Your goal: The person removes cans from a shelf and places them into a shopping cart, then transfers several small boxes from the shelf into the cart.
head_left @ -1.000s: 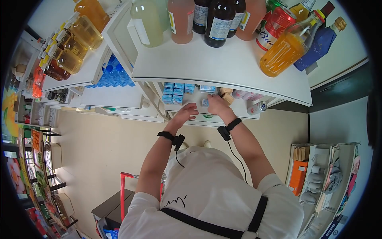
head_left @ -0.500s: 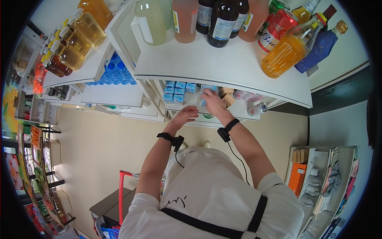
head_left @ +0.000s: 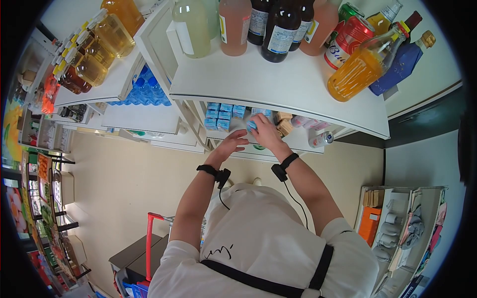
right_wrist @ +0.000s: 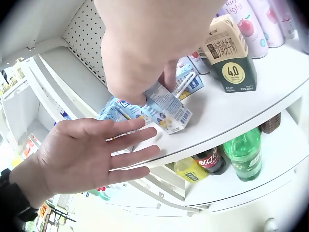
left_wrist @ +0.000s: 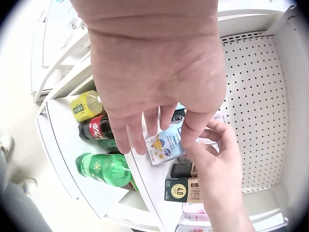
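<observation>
The right hand (head_left: 267,132) pinches a small blue-and-white carton (right_wrist: 166,108) near the front of the middle shelf; the carton is tilted in the right wrist view. Beside it, the left hand (head_left: 231,146) is held palm up with fingers extended, just in front of the shelf edge. In the left wrist view, the left hand (left_wrist: 157,72) hangs over the same carton (left_wrist: 166,145); whether its fingers touch the carton I cannot tell. Several blue cartons (head_left: 218,117) stand to the left on that shelf. A green-and-tan carton (right_wrist: 231,58) stands to the right.
Glass bottles (head_left: 282,31) and a red can (head_left: 348,41) stand on the upper shelf, whose edge overhangs the hands. Pink cans (right_wrist: 245,24) are right of the cartons. Soft drink bottles (left_wrist: 104,169) fill the shelf below. A red-handled cart (head_left: 148,246) stands behind.
The right hand has reached deeper over the shelf, then drawn back toward the left hand with a blue carton. The left hand has barely moved.
</observation>
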`<action>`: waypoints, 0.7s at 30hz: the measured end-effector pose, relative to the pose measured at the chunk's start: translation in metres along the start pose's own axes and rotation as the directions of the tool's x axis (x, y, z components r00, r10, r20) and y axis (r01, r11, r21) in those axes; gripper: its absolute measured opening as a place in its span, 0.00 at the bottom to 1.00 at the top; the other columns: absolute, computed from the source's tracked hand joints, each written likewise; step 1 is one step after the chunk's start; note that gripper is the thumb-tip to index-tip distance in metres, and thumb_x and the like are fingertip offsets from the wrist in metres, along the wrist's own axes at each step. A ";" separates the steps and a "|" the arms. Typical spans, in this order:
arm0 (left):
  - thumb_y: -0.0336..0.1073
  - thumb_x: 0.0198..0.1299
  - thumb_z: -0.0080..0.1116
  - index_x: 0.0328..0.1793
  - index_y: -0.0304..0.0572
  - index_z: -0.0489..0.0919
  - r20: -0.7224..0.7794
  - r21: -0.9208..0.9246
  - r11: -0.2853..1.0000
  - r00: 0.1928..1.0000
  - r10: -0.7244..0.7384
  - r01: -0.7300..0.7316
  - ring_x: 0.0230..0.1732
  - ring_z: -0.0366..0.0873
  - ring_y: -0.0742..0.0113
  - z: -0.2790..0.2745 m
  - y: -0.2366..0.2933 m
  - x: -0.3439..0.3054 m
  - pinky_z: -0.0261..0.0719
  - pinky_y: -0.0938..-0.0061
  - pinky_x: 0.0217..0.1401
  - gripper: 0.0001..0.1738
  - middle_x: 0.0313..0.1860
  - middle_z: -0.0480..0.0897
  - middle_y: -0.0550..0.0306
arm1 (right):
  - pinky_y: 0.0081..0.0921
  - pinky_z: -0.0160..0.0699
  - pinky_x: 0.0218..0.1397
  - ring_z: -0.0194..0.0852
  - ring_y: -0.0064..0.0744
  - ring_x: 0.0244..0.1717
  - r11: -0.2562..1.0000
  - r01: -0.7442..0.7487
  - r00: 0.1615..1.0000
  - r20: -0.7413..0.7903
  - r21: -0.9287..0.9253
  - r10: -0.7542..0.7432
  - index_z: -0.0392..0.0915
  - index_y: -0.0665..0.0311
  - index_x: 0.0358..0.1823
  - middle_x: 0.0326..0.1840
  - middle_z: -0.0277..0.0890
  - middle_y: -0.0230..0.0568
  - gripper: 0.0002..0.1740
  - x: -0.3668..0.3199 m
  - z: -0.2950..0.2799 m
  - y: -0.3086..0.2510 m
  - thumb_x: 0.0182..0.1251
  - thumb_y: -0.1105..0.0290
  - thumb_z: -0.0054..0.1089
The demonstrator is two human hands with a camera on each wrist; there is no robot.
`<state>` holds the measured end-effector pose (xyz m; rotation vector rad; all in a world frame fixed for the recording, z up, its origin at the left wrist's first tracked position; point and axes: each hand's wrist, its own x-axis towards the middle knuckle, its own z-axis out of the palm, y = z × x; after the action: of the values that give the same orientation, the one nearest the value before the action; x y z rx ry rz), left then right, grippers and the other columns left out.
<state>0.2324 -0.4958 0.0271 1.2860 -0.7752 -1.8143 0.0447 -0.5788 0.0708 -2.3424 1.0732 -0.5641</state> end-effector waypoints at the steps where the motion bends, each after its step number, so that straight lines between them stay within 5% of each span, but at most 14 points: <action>1: 0.37 0.64 0.63 0.78 0.42 0.66 0.008 0.000 1.000 1.000 -0.002 0.002 0.66 0.78 0.62 -0.001 0.000 0.001 0.76 0.61 0.68 0.36 0.77 0.67 0.53 | 0.44 0.81 0.58 0.74 0.53 0.61 1.000 0.003 1.000 0.001 -0.001 -0.003 0.76 0.61 0.54 0.60 0.74 0.45 0.15 -0.001 0.000 0.001 0.66 0.71 0.62; 4: 0.37 0.64 0.63 0.78 0.43 0.66 0.022 -0.010 1.000 1.000 -0.001 0.001 0.66 0.78 0.62 -0.004 -0.003 0.001 0.76 0.61 0.68 0.36 0.76 0.69 0.53 | 0.45 0.82 0.54 0.77 0.58 0.56 0.971 -0.100 0.995 -0.017 -0.219 0.098 0.75 0.62 0.57 0.55 0.76 0.51 0.18 -0.007 0.004 0.008 0.67 0.69 0.64; 10: 0.37 0.64 0.63 0.78 0.44 0.66 0.093 -0.041 0.998 0.995 -0.036 0.040 0.66 0.78 0.62 -0.007 -0.004 0.008 0.76 0.60 0.67 0.35 0.74 0.70 0.55 | 0.47 0.83 0.53 0.80 0.61 0.52 0.993 -0.078 0.996 0.037 -0.090 0.081 0.75 0.63 0.59 0.53 0.77 0.55 0.20 0.008 0.019 0.013 0.66 0.68 0.64; 21: 0.38 0.64 0.62 0.80 0.44 0.63 -0.038 -0.121 0.990 0.997 0.073 -0.078 0.68 0.75 0.63 -0.002 0.000 0.011 0.75 0.62 0.68 0.38 0.77 0.68 0.58 | 0.47 0.85 0.49 0.80 0.64 0.47 0.999 -0.012 0.998 -0.067 -0.040 0.009 0.72 0.63 0.59 0.58 0.70 0.56 0.20 0.038 0.045 -0.010 0.66 0.75 0.61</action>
<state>0.2321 -0.5050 0.0215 1.1894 -0.6746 -1.7477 0.0989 -0.5907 0.0473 -2.3663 1.1363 -0.6261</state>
